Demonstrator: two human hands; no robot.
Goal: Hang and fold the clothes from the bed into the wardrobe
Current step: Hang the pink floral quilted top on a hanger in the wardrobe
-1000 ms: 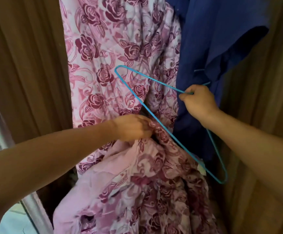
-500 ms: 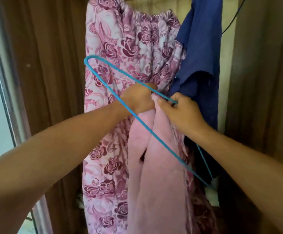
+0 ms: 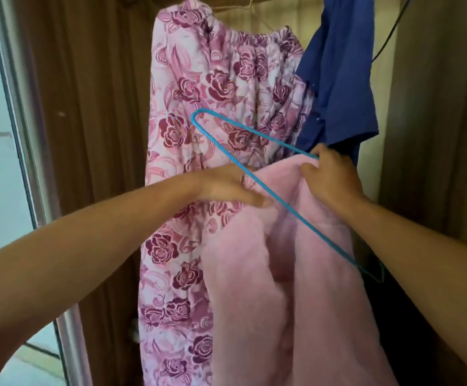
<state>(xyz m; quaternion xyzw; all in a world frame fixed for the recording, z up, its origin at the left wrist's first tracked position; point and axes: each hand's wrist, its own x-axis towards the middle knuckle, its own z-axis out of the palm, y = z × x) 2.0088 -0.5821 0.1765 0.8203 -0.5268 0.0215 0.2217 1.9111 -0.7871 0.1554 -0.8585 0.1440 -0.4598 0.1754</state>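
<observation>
My left hand [image 3: 232, 188] grips the upper left edge of a plain pink fleecy garment [image 3: 324, 274]. The fingers are curled into the cloth and the thumb lies out along its front. My right hand [image 3: 330, 176] pinches the upper right edge of the same garment, and a thin blue wire hanger [image 3: 304, 222] meets its fingertips there. I cannot tell whether the wire is inside the pinch or only against it.

Between my hands the garment's top edge is stretched, and the rest hangs down in soft folds to the bottom of the view. The hanger is tilted. One rounded corner points up and to the left, above my left hand. Its long bar runs slantwise down across the front of the pink cloth to a second corner beside my right forearm.

Just behind hangs a pink cloth printed with dark red roses [image 3: 213, 79], gathered at an elastic band on top. To its right, touching it, hangs a dark blue garment [image 3: 338, 93]. Brown wooden wardrobe walls [image 3: 87, 135] stand on both sides, with a pale metal frame [image 3: 18, 135] at the far left. A thin black cable [image 3: 388, 37] drops in the upper right.
</observation>
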